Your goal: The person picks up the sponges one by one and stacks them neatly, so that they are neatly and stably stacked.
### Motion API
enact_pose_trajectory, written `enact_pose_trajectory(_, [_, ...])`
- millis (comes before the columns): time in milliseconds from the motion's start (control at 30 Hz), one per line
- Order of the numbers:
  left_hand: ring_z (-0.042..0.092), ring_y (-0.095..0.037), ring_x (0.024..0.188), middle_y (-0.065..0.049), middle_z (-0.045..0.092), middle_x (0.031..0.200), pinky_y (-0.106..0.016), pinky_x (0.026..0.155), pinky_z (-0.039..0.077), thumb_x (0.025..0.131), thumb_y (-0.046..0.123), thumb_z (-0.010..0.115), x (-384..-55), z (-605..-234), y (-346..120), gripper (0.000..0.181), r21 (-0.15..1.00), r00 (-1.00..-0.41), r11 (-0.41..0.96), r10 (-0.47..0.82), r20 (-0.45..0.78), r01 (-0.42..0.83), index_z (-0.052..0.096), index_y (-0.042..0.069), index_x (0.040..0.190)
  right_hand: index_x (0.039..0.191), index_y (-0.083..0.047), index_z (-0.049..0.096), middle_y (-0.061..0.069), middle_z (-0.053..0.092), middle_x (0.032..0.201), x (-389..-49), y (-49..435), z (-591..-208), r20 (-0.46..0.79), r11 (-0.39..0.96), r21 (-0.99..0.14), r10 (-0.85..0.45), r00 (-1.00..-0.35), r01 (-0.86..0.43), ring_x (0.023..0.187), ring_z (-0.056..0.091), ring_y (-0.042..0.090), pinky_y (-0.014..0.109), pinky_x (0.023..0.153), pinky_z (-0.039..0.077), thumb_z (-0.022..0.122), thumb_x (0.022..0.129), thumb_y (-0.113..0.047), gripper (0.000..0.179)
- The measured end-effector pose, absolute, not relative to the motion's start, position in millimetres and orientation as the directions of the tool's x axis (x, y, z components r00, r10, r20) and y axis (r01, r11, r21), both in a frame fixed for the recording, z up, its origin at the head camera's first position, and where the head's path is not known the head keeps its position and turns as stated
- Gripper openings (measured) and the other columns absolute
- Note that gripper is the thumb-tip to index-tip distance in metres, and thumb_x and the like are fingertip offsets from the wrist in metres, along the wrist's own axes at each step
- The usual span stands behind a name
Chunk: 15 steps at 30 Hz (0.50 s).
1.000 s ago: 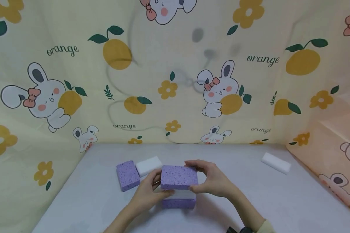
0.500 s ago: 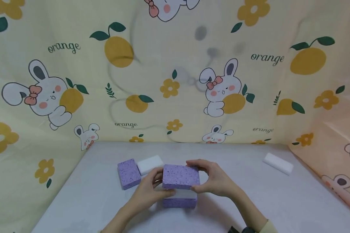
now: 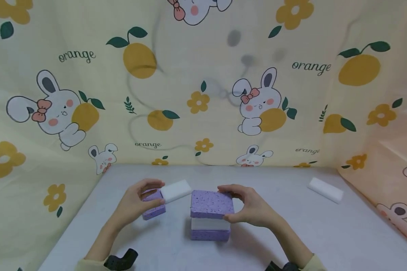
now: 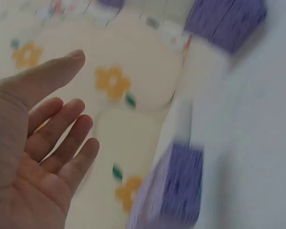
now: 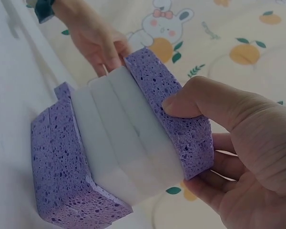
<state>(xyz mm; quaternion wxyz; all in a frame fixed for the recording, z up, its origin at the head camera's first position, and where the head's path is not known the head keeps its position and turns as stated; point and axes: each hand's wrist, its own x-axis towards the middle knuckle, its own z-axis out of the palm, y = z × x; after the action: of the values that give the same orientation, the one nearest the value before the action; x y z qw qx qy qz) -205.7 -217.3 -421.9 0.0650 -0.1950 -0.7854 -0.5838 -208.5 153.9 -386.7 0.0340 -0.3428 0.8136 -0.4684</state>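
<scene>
A stack stands on the table: a purple speckled sponge (image 3: 211, 203) on top, white foam-like blocks (image 5: 124, 138) in the middle, and purple sponge (image 3: 210, 235) at the bottom. My right hand (image 3: 249, 209) pinches the top sponge at its right end, thumb on the near side and fingers behind. At the left, my left hand (image 3: 133, 201) hovers around a loose purple sponge (image 3: 154, 213), partly covering it. In the left wrist view that hand's fingers are loosely bent and apart from the blurred loose sponge (image 4: 183, 186).
A white block (image 3: 176, 191) lies beside the loose purple sponge, behind and to its right. Another white block (image 3: 325, 190) lies far right. A patterned cloth (image 3: 217, 124) rises behind the table (image 3: 274, 248) and along both sides.
My left hand has left the stack and moved left to the loose purple sponge. The right hand stays on the top sponge.
</scene>
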Motion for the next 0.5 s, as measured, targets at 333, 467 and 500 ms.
enact_pose_trajectory(333, [0.046,-0.024,0.130,-0.010,0.054,0.138,-0.032,0.109,0.036,0.085,0.025,0.080,-215,-452,-273,0.055,0.867,-0.941,0.365,0.125,0.316,0.340,0.057,0.006,0.131,0.135,-0.009,0.057,0.001,0.061,0.129,-208,153,-386,0.239,0.321,-0.804,-0.598,-0.765,-0.501,0.115,0.057,0.019,0.033,0.102,0.045,0.085,0.072,-0.012,0.070])
enact_pose_trajectory(467, [0.044,-0.027,0.132,-0.011,0.052,0.141,-0.037,0.110,0.035,0.085,0.025,0.080,-219,-461,-275,0.055,0.873,-0.945,0.362,0.116,0.307,0.327,0.058,0.005,0.131,0.136,-0.010,0.057,0.001,0.060,0.130,-209,153,-387,0.241,0.326,-0.800,-0.595,-0.767,-0.504,0.116,0.057,0.020,0.031,0.102,0.045,0.085,0.072,-0.013,0.070])
enact_pose_trajectory(500, [0.043,-0.028,0.133,-0.011,0.052,0.142,-0.038,0.110,0.035,0.084,0.025,0.080,-220,-462,-275,0.055,0.873,-0.947,0.368,0.114,0.300,0.321,0.058,0.005,0.131,0.136,-0.010,0.057,0.000,0.060,0.130,-209,153,-387,0.243,0.325,-0.798,-0.596,-0.766,-0.507,0.116,0.057,0.020,0.031,0.103,0.045,0.085,0.072,-0.013,0.070])
